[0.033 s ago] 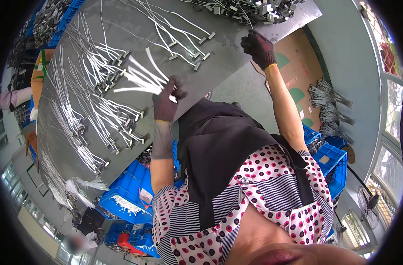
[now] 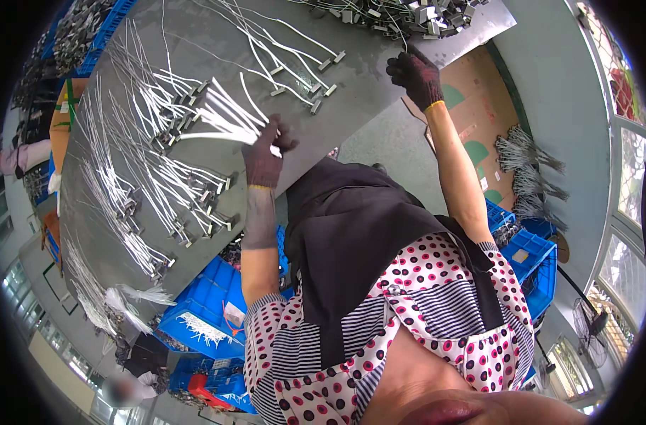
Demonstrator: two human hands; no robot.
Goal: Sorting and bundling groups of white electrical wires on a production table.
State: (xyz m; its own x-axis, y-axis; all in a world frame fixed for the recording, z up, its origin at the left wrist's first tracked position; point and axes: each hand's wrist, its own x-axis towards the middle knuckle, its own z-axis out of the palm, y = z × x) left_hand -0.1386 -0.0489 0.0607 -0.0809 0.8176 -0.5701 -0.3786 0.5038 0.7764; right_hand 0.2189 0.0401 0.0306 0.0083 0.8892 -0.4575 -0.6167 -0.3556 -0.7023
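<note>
In dark gloves, my left hand (image 2: pixel 265 152) is closed around a fanned bundle of white sleeves (image 2: pixel 225 117) over the grey table (image 2: pixel 337 117). One sleeve stands apart from the rest of the bundle. Farther off to the right, my right hand (image 2: pixel 416 74) is closed, its fingertips pinching the end of a thin wire (image 2: pixel 403 44). That wire leads up toward a heap of small metal-cased parts (image 2: pixel 422 18) at the far edge of view. Between the hands and beyond them lie several wires in white sleeves (image 2: pixel 280 53), each ending in a small metal block.
More sleeved wires (image 2: pixel 174 177) lie in rows across the left of the table. Blue crates (image 2: pixel 210 301) stand below its near edge, one with white sleeves inside. Bundled wires (image 2: pixel 525 166) hang at right beside cardboard (image 2: pixel 479 106). Another person (image 2: pixel 128 386) is at lower left.
My left hand has shifted slightly to the left with the white sleeves, and their fan has changed a little. The right hand stays almost in place.
</note>
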